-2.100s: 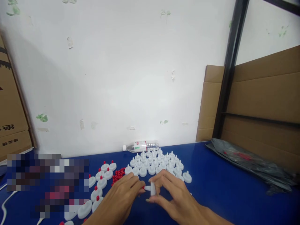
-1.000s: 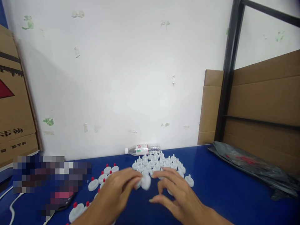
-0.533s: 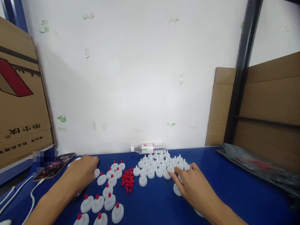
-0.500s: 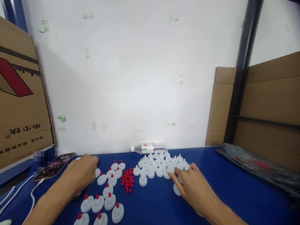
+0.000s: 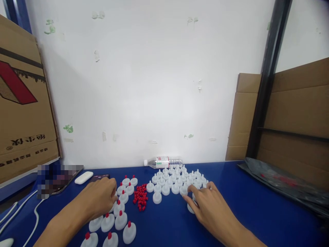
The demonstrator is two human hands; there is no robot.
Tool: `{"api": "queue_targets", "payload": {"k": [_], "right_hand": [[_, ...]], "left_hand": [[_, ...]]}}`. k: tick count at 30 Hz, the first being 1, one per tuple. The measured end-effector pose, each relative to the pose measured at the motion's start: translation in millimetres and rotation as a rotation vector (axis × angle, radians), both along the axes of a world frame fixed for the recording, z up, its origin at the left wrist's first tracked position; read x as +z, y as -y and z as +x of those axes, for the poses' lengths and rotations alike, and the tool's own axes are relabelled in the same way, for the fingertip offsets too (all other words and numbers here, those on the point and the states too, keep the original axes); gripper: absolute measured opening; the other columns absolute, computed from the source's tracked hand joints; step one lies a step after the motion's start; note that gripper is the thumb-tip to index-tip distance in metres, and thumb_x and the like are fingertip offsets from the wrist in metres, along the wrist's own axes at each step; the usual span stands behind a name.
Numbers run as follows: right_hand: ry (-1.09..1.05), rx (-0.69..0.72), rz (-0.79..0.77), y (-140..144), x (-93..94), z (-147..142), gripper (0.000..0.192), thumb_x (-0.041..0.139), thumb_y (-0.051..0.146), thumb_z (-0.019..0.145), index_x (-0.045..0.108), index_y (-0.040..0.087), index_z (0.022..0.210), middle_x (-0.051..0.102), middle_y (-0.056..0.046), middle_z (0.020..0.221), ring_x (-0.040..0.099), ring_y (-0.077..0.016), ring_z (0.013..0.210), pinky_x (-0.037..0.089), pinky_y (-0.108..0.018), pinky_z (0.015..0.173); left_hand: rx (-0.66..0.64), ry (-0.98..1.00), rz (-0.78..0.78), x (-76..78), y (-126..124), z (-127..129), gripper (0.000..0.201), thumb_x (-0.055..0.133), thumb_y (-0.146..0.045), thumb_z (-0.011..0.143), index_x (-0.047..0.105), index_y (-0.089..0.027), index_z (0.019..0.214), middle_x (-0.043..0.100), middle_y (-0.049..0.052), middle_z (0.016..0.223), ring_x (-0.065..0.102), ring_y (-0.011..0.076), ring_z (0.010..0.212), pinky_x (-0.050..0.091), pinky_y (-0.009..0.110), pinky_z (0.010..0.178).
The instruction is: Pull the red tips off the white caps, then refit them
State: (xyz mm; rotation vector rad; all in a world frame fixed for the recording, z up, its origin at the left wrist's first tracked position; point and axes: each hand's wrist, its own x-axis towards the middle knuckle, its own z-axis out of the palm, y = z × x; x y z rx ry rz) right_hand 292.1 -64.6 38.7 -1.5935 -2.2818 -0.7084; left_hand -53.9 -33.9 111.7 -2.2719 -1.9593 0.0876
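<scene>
My left hand is closed, its fingers curled down beside the white nozzle caps with red tips on the left. Whatever its fingertips hold, if anything, is hidden. My right hand is low over the right edge of a cluster of plain white nozzle caps, with thumb and forefinger apart. One white cap lies partly covered beneath its thumb. Between the two groups sits a heap of small red tips.
A clear plastic bottle lies against the wall. Phones, a white case and white cables are on the blue table at left. Cardboard stands at the left side, and a grey plastic bag lies at right.
My left hand has come right and toward me, uncovering the white case and a dark phone, and now covers some red-tipped caps. My right hand and the cap under it have shifted slightly left.
</scene>
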Motion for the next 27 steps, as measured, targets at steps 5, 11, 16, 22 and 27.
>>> {"api": "queue_targets", "payload": {"k": [5, 11, 16, 22, 27], "right_hand": [[-0.055, 0.031, -0.082, 1, -1.2, -1, 0.030, 0.065, 0.047, 0.097, 0.071, 0.020, 0.086, 0.071, -0.006, 0.064, 0.070, -0.0301, 0.066, 0.041, -0.041, 0.075], [-0.133, 0.095, -0.125, 5, -1.4, -4, 0.020, 0.075, 0.041, 0.090, 0.071, 0.021, 0.092, 0.076, -0.004, 0.079, 0.070, -0.0292, 0.073, 0.043, -0.039, 0.075], [-0.142, 0.118, -0.106, 4, -5.0, -5, 0.019, 0.072, 0.040, 0.093, 0.067, 0.021, 0.095, 0.072, -0.002, 0.070, 0.070, -0.0288, 0.070, 0.044, -0.038, 0.072], [-0.181, 0.157, 0.003, 4, -5.2, -7, 0.021, 0.068, 0.042, 0.096, 0.065, 0.022, 0.100, 0.065, 0.002, 0.058, 0.070, -0.0293, 0.068, 0.045, -0.038, 0.068], [-0.210, 0.171, -0.035, 10, 0.1, -12, 0.016, 0.068, 0.035, 0.095, 0.064, 0.022, 0.104, 0.071, -0.002, 0.074, 0.071, -0.0284, 0.074, 0.049, -0.039, 0.072]], "left_hand": [[-0.039, -0.051, 0.216, 17.2, 4, 19, 0.038, 0.036, -0.028, 0.103, 0.071, -0.015, 0.098, 0.072, 0.015, 0.098, 0.068, 0.0323, 0.093, 0.047, 0.039, 0.072], [-0.418, 0.099, 0.157, -5.0, 8, 51, 0.033, 0.039, -0.021, 0.103, 0.070, -0.021, 0.093, 0.070, 0.008, 0.098, 0.060, 0.0267, 0.100, 0.043, 0.033, 0.070], [-0.520, 0.133, 0.017, -26.5, 6, 63, 0.026, 0.051, -0.015, 0.097, 0.073, -0.023, 0.084, 0.071, 0.006, 0.095, 0.059, 0.0259, 0.100, 0.044, 0.035, 0.080], [-0.425, 0.239, -0.015, -32.4, 2, 59, 0.014, 0.065, -0.025, 0.091, 0.076, -0.024, 0.081, 0.070, 0.006, 0.083, 0.063, 0.0261, 0.097, 0.046, 0.033, 0.081], [-0.362, 0.207, -0.027, -38.9, -1, 61, 0.008, 0.072, -0.026, 0.086, 0.077, -0.025, 0.080, 0.072, 0.007, 0.088, 0.066, 0.0274, 0.097, 0.047, 0.033, 0.077]]}}
